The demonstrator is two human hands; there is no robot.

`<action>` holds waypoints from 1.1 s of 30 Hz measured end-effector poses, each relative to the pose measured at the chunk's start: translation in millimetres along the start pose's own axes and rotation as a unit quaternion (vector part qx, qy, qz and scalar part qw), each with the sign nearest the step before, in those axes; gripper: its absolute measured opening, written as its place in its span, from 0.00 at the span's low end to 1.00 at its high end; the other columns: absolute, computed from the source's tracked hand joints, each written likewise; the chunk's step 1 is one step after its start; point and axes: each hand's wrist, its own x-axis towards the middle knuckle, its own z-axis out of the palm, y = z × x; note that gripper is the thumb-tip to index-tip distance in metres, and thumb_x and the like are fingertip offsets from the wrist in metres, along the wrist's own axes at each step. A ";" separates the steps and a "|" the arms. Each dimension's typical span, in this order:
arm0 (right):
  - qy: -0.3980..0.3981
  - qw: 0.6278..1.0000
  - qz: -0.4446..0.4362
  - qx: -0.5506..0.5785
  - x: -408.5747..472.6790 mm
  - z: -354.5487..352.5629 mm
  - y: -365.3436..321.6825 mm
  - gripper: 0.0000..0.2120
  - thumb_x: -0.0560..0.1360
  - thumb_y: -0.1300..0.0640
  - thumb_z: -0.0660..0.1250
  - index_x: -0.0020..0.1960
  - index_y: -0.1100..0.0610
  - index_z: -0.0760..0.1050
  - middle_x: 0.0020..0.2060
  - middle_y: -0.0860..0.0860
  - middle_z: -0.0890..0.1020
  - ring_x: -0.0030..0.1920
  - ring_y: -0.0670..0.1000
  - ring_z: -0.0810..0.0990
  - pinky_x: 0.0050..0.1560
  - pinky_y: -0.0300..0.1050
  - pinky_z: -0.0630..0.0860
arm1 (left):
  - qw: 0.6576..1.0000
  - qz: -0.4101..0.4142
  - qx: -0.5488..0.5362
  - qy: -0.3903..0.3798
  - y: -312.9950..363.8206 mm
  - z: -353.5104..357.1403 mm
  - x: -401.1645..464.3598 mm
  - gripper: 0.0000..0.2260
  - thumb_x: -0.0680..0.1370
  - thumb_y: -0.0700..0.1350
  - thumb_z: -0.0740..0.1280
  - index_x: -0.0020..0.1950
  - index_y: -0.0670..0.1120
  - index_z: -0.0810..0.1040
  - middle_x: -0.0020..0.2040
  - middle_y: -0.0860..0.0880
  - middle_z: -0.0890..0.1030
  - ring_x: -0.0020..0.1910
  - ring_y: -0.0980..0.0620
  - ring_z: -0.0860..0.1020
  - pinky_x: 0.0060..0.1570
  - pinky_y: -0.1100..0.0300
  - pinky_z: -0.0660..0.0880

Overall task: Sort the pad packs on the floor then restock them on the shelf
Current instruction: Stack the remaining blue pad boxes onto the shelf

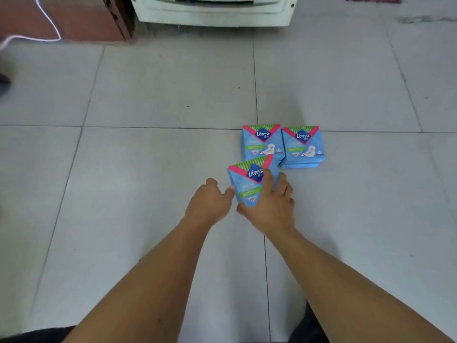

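Note:
Two stacks of blue pad packs lie side by side on the tiled floor, the left stack (pixel 262 143) and the right stack (pixel 303 147). In front of them a third bunch of blue packs (pixel 249 180) is tilted up off the floor. My right hand (pixel 268 204) grips this bunch, thumb across its front and fingers behind its right side. My left hand (pixel 210 201) is beside it, fingers curled, with fingertips touching the bunch's left edge. No shelf is in view.
A white appliance base (pixel 212 11) stands at the far end of the floor, with a brown cabinet (pixel 81 18) and a white cable (pixel 49 26) to its left. Grey floor tiles (pixel 148 157) spread all around the packs.

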 end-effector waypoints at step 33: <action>-0.076 0.741 -0.610 0.270 -372.5 -234.2 -370.9 0.22 0.77 0.46 0.59 0.70 0.45 0.64 0.60 0.46 0.78 0.54 0.47 0.80 0.56 0.52 0.77 | 0.773 0.110 -0.320 0.537 -196.1 -316.1 -529.0 0.25 0.76 0.45 0.71 0.72 0.53 0.68 0.54 0.49 0.83 0.49 0.54 0.82 0.50 0.56 0.79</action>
